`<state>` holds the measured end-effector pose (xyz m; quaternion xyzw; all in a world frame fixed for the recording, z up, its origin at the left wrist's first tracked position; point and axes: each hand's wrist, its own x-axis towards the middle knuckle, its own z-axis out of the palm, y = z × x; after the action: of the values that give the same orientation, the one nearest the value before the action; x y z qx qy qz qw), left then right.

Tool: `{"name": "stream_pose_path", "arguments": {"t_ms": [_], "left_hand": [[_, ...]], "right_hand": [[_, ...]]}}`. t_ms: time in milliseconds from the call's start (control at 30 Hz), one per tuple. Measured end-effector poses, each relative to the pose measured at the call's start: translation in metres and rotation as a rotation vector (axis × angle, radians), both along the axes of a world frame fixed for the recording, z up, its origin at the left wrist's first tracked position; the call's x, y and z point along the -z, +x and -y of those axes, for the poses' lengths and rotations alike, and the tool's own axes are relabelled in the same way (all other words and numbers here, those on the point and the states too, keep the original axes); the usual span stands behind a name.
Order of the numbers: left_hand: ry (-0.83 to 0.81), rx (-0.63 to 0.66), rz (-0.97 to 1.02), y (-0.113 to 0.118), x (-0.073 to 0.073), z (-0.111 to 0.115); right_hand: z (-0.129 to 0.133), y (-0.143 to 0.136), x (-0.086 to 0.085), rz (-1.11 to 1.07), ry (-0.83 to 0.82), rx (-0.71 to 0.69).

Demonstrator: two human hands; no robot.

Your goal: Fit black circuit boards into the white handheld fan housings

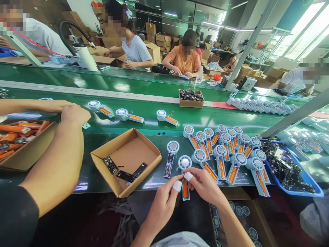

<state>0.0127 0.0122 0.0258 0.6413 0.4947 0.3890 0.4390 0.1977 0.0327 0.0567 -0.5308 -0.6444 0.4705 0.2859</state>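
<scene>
At the front edge of the bench, my left hand [164, 200] and my right hand [207, 187] are both closed on a light-blue handheld fan [185, 163]. Its round head points away from me, and its uncovered handle shows an orange battery. White coverings wrap both thumbs. My fingertips meet over the top of the handle; whether they also pinch a wire is hidden. Just left lies another fan [172, 147] with a black circuit board [168, 166] in its handle. Several more open fans [220, 152] with orange batteries lie to the right.
A cardboard box [151, 145] holds a few circuit boards. At right is a blue tray [315, 190] heaped with boards. A co-worker's arm [55, 161] reaches across the left, beside a box of orange batteries [28, 156]. Fans lie on the green conveyor [144, 132]; a metal post [288, 115] slants at right.
</scene>
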Motion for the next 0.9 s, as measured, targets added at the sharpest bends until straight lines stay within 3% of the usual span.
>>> {"name": "stream_pose_path", "arguments": {"t_ms": [133,333,500,600,733,900], "left_hand": [[-0.175,-0.084,0.113,0.007,0.006,-0.002],[-0.166,-0.055,0.026,0.026,0.022,-0.017],[-0.394,0.194,0.395,0.030,0.012,-0.017],[-0.529,0.200,0.593,0.030,0.010,-0.015],[-0.456,0.019,0.606,0.026,0.009,-0.016],[-0.371,0.018,0.514,0.017,0.005,-0.017]], "right_hand": [[0.004,0.000,0.009,-0.220,-0.083,0.118],[0.001,-0.004,0.015,-0.449,-0.102,0.101],[0.008,-0.002,0.007,-0.449,-0.041,-0.012],[0.012,0.001,0.001,-0.417,-0.004,-0.031],[0.011,0.006,-0.005,-0.333,0.051,0.079],[0.012,0.004,-0.005,-0.247,0.131,0.186]]}}
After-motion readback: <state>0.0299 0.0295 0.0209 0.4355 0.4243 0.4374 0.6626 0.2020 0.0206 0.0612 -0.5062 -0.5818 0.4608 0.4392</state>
